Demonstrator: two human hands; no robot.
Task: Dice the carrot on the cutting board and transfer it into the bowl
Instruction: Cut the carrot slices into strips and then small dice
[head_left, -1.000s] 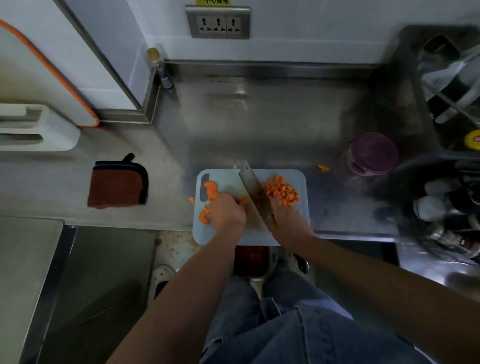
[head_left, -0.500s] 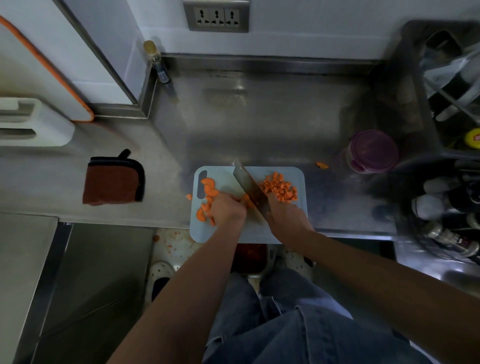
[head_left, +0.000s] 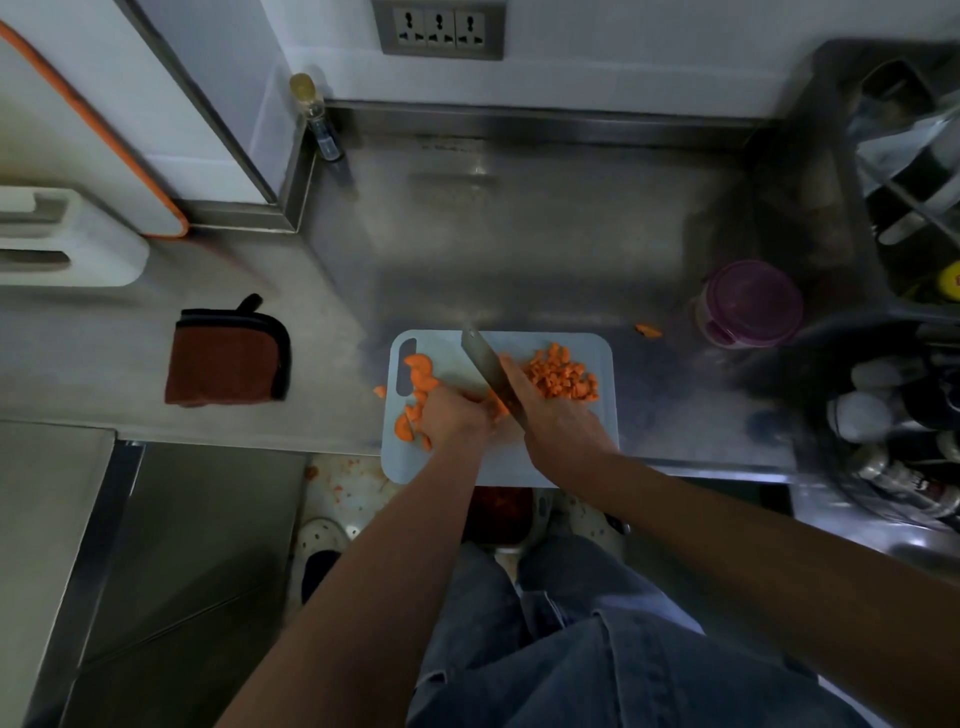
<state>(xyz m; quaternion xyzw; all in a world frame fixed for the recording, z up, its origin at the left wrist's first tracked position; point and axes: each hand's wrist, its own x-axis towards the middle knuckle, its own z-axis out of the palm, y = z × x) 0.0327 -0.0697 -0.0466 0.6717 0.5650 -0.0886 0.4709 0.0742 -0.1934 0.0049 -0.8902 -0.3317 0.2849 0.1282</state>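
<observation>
A pale blue cutting board (head_left: 597, 457) lies at the counter's front edge. A pile of diced carrot (head_left: 561, 374) sits on its right half, and several half-round carrot slices (head_left: 418, 371) lie on its left. My left hand (head_left: 457, 415) presses down on carrot pieces near the board's middle. My right hand (head_left: 563, 421) grips a cleaver (head_left: 488, 369), whose blade slants up-left between the slices and the dice, right beside my left fingers. The handle is hidden in my fist. No bowl is clearly in view.
A folded brown cloth (head_left: 228, 356) lies left of the board. A purple-lidded container (head_left: 748, 304) stands to the right, with a stray carrot bit (head_left: 648, 330) near it. A dish rack (head_left: 904, 208) with bottles fills the right side. A small bottle (head_left: 317, 117) stands at the back corner.
The cleaver has come down from its raised position and shifted slightly left, close to my left fingers. My left hand stays on the carrot pieces.
</observation>
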